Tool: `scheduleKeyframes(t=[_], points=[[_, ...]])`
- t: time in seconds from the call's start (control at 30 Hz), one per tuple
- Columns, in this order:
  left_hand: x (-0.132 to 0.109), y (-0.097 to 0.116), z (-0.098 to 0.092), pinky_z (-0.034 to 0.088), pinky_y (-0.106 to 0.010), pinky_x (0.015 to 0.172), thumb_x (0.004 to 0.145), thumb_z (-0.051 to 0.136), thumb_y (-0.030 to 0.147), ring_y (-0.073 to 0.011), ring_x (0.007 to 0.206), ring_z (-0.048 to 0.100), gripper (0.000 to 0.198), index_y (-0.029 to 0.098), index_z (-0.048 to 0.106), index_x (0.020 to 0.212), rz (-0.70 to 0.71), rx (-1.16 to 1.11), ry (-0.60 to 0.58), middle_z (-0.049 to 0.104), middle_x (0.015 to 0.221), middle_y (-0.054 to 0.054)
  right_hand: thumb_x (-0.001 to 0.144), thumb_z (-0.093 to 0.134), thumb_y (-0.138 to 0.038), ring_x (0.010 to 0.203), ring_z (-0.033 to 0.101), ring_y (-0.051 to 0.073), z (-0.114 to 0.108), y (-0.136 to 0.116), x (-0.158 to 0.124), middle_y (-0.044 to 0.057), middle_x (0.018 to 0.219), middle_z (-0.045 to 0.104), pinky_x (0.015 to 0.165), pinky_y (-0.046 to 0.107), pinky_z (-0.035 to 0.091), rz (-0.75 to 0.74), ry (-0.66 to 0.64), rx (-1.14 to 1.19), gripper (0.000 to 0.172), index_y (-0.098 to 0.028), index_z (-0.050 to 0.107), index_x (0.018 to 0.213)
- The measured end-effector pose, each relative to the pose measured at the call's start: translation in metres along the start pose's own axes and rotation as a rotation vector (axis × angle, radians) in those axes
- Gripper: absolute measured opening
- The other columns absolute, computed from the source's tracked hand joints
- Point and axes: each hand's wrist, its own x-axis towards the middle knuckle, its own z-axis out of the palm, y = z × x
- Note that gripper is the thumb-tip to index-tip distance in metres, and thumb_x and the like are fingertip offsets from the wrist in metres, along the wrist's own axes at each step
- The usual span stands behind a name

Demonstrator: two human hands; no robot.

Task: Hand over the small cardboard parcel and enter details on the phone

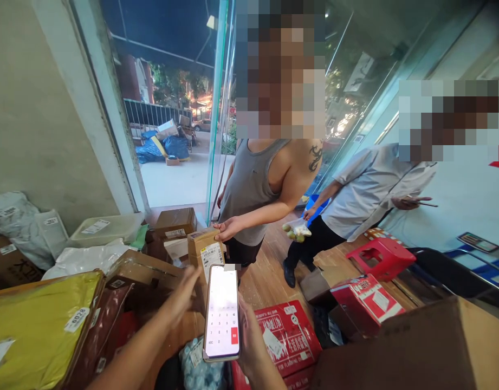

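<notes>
One "6028" label (76, 319), yellow parcel (38, 325)

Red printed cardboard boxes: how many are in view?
2: one red printed cardboard box beside the phone, another below the red plastic stool. More may be hidden.

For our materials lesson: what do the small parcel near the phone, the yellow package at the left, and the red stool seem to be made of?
Small parcel: brown corrugated cardboard by its look, matte, taped, with a white printed label. Yellow package: probably a plastic mailer; it is slightly glossy and wrinkled. Red stool: likely moulded plastic, smooth with a uniform sheen. Phone, in the right hand: glass-fronted, lit screen.
</notes>
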Motion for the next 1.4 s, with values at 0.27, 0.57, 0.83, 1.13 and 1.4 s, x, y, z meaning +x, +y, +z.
scheduleKeyframes(t=[0.27, 0.57, 0.83, 1.13, 1.4], points=[[-0.086, -0.017, 0.013, 0.054, -0.039, 0.07, 0.081, 0.045, 0.051, -0.0312, 0.112, 0.052, 0.077, 0.031, 0.004, 0.143, -0.333, -0.382, -0.584, 0.046, 0.137, -0.012, 0.078, 0.045, -0.067, 0.11, 0.054, 0.024, -0.013, 0.004, -0.005, 0.006, 0.112, 0.064, 0.093, 0.038, 0.043, -0.277, 0.096, -0.452, 0.058, -0.023, 0.056, 0.115], [-0.087, -0.027, 0.012, 0.053, -0.031, 0.042, 0.082, 0.041, 0.033, -0.0262, 0.079, 0.064, 0.074, 0.028, 0.002, 0.144, -0.264, -0.38, -0.406, 0.05, 0.131, -0.016, 0.079, 0.053, -0.047, 0.101, 0.056, 0.024, -0.01, 0.001, -0.024, 0.006, 0.116, 0.061, 0.088, 0.036, 0.043, -0.139, -0.082, -0.458, 0.055, -0.022, 0.045, 0.127], [-0.09, -0.022, 0.021, 0.053, -0.032, 0.041, 0.072, 0.05, 0.036, -0.0273, 0.076, 0.065, 0.083, 0.026, 0.008, 0.143, -0.302, -0.392, -0.357, 0.053, 0.127, -0.016, 0.068, 0.054, -0.025, 0.099, 0.057, 0.023, -0.015, 0.006, -0.027, 0.003, 0.11, 0.063, 0.084, 0.035, 0.045, -0.16, -0.048, -0.439, 0.059, -0.022, 0.045, 0.127], [-0.089, -0.021, 0.023, 0.054, -0.034, 0.043, 0.067, 0.058, 0.037, -0.0289, 0.079, 0.065, 0.093, 0.029, 0.007, 0.143, -0.324, -0.437, -0.343, 0.052, 0.13, -0.015, 0.066, 0.056, -0.026, 0.107, 0.054, 0.026, -0.007, -0.013, -0.029, 0.003, 0.108, 0.065, 0.093, 0.037, 0.04, -0.175, -0.036, -0.477, 0.041, -0.02, 0.058, 0.107], [-0.087, -0.023, 0.022, 0.055, -0.033, 0.042, 0.07, 0.056, 0.034, -0.0274, 0.078, 0.065, 0.089, 0.029, 0.006, 0.143, -0.298, -0.441, -0.358, 0.053, 0.129, -0.015, 0.071, 0.051, -0.026, 0.085, 0.057, 0.021, -0.005, -0.01, -0.029, 0.002, 0.102, 0.065, 0.074, 0.031, 0.045, -0.176, -0.015, -0.526, 0.042, -0.02, 0.054, 0.113]])
